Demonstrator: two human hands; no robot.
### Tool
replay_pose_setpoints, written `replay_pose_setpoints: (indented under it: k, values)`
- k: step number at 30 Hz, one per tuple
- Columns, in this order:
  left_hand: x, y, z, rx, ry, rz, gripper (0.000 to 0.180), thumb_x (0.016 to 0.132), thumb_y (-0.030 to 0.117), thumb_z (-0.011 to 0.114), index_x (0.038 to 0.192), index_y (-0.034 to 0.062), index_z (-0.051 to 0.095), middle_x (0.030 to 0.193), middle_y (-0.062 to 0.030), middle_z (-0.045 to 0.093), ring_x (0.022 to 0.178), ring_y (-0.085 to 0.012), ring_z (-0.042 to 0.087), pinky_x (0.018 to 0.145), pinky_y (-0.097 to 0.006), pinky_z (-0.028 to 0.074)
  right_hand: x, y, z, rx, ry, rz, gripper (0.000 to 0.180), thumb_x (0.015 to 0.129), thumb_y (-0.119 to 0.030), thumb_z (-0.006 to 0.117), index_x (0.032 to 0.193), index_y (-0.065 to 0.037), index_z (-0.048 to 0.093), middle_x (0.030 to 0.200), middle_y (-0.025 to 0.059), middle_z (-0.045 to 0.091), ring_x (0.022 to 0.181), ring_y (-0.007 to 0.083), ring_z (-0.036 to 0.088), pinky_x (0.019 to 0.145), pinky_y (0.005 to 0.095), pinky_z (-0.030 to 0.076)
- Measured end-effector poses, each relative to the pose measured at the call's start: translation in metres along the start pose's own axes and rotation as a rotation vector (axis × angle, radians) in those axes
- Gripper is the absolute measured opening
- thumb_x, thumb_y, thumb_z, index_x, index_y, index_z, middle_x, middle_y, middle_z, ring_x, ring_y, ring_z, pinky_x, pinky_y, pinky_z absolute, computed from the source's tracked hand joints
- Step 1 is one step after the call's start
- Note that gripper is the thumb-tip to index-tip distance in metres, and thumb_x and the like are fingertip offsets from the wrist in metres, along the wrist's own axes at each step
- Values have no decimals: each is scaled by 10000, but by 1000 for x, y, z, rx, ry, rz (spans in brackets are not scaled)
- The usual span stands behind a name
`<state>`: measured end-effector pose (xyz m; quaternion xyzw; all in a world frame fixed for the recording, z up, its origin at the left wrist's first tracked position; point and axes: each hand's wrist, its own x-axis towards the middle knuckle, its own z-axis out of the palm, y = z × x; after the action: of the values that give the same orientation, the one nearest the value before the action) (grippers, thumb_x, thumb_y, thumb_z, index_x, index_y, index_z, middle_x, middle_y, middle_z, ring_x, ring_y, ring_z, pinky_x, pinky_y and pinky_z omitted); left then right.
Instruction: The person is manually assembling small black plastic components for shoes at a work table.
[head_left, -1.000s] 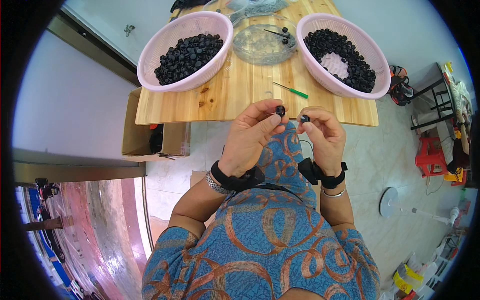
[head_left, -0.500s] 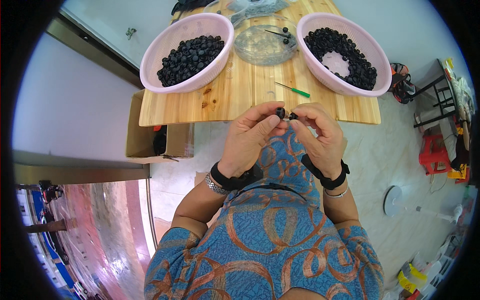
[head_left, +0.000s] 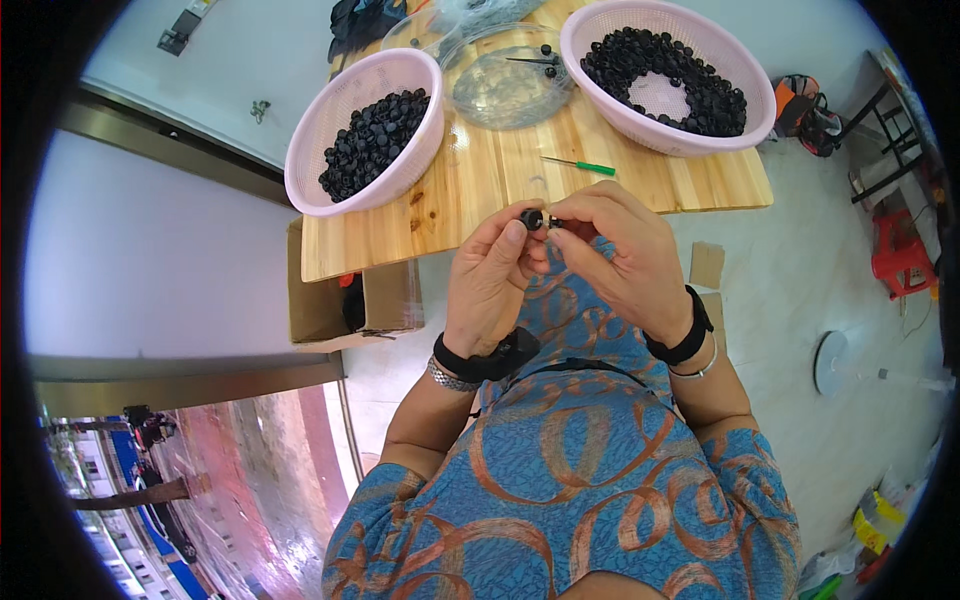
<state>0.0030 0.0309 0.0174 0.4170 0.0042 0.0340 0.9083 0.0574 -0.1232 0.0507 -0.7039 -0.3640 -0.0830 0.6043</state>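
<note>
My left hand [head_left: 492,275] and my right hand [head_left: 612,250] meet just below the near edge of a wooden table [head_left: 480,205]. Together their fingertips pinch a small black round part [head_left: 531,217]; the right fingers press a second small piece against it, mostly hidden. Both wrists wear black bands. On the table to the left stands a pink basket [head_left: 330,130] full of small black parts. A second pink basket [head_left: 745,125] at the right holds black parts ringed round a bare middle.
A clear round dish [head_left: 505,90] with a few black parts sits between the baskets. A green-handled screwdriver [head_left: 582,166] lies on the wood near my hands. An open cardboard box [head_left: 330,305] stands on the floor under the table's left end. A red stool [head_left: 900,250] is at the far right.
My hands have come together: the two small black pieces, held apart a second ago, now touch between my fingertips. The view has shifted slightly.
</note>
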Motion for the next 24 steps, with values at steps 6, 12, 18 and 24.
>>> replay_pose_setpoints:
  k: [6, 12, 18, 24]
  values:
    - [1, -1, 0, -82, 5, 12, 304, 926, 155, 480, 1176, -18, 495, 920, -67, 587, 747, -99, 546, 674, -213, 480, 0, 2, 1, -62, 20, -38, 149, 776, -93, 616, 902, -21, 580, 818, 103, 568, 656, 225, 585, 588, 305, 471]
    - [3, -2, 3, -52, 38, 0, 307, 917, 152, 496, 1175, -14, 494, 914, -66, 589, 744, -99, 547, 675, -209, 482, -2, 1, 3, -21, 32, 8, 143, 775, -97, 611, 885, -16, 568, 808, 106, 571, 670, 233, 591, 596, 315, 470]
    - [1, -3, 4, -30, 7, 6, 300, 907, 130, 509, 1169, -15, 499, 890, -68, 595, 750, -105, 556, 688, -214, 483, -3, 3, 1, 24, 26, 72, 146, 767, -94, 619, 871, -9, 563, 780, 106, 567, 659, 221, 588, 597, 306, 475]
    - [0, -7, 4, 5, -22, 42, 297, 902, 112, 512, 1171, -15, 500, 899, -69, 599, 770, -118, 570, 705, -229, 486, -3, 2, -1, 0, 33, 16, 133, 757, -79, 617, 855, -12, 558, 756, 101, 555, 652, 225, 577, 587, 309, 467]
